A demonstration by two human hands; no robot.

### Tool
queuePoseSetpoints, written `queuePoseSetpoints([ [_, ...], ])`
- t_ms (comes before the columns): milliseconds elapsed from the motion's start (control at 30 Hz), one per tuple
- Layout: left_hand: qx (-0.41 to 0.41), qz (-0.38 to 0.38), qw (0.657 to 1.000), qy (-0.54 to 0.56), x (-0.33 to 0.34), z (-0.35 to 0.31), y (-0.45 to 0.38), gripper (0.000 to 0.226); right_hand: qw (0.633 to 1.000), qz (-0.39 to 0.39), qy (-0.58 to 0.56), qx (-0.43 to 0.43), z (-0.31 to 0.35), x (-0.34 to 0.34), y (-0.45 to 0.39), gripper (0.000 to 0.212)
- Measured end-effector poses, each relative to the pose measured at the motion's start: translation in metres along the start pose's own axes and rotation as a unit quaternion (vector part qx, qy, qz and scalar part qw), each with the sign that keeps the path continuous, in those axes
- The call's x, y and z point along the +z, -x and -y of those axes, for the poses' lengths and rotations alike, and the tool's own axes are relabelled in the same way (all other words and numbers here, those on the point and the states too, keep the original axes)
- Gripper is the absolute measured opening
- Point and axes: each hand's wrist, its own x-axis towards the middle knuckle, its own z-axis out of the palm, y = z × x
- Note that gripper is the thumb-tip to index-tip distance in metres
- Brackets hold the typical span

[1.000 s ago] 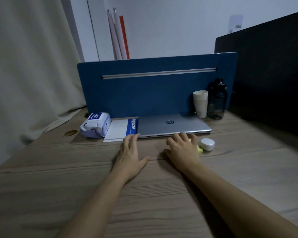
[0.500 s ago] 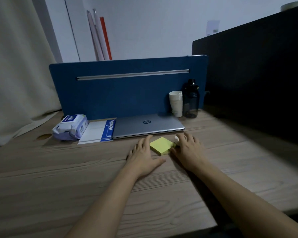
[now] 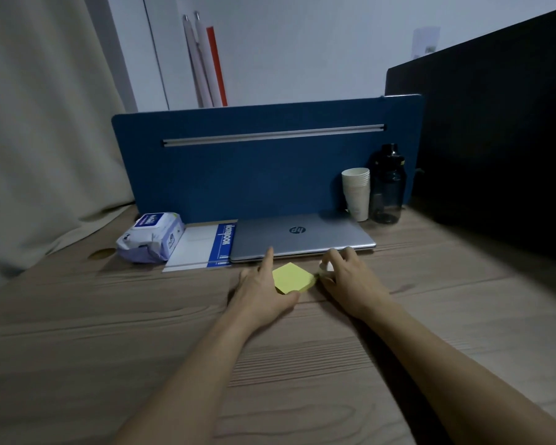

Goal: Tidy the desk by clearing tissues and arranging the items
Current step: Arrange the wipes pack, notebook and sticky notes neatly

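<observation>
While both bare forearms reach forward over it, the pale wood-grain bench [image 3: 77,364] carries everything in a row along its far edge. Behind that row stands the dark blue felt divider panel [image 3: 254,175] with a silver rail across it. Flat against the panel's foot lies the closed silver laptop [image 3: 302,237], and just left of it, touching its edge, the white notebook with a blue spine strip [image 3: 203,248]. Left again sits the soft lilac pack of wet tissues [image 3: 150,240], resting against the notebook's corner. At the laptop's right rear stand the dark translucent water bottle [image 3: 386,184] and, just beside it, the stack of white paper cups [image 3: 356,192]. The left hand [image 3: 264,290] lies palm-down, fingers spread, its thumb and index finger framing the left corner of the square yellow sticky-note pad [image 3: 292,277], which rests on the bench just in front of the laptop. The right hand [image 3: 350,281] touches the pad's right corner, its fingers curled over a small white object [image 3: 327,267], mostly hidden; whether they grip it cannot be told.
</observation>
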Motion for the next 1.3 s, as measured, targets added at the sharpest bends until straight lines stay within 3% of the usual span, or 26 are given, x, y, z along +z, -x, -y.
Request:
queuePoseSetpoints([
  [400,-0.06,-0.187,0.98,0.033,-0.08,0.138,-0.02,0.091,0.994,-0.022,-0.005,-0.109,0.113,0.063,-0.06,0.027],
  [933,0.019,-0.23,0.971,-0.057,-0.058,0.148,-0.107,0.077,0.993,-0.086,0.0,-0.086,0.118,0.104,-0.128,0.024],
  [1167,-0.057,-0.197,0.976,-0.076,-0.049,0.143,-0.134,0.097,0.991,-0.109,-0.026,-0.067,0.113,0.108,-0.134,0.025],
  [1300,-0.024,-0.183,0.982,-0.035,-0.051,0.146,-0.129,0.064,0.991,-0.105,-0.043,-0.065,0.113,0.109,-0.134,0.025],
])
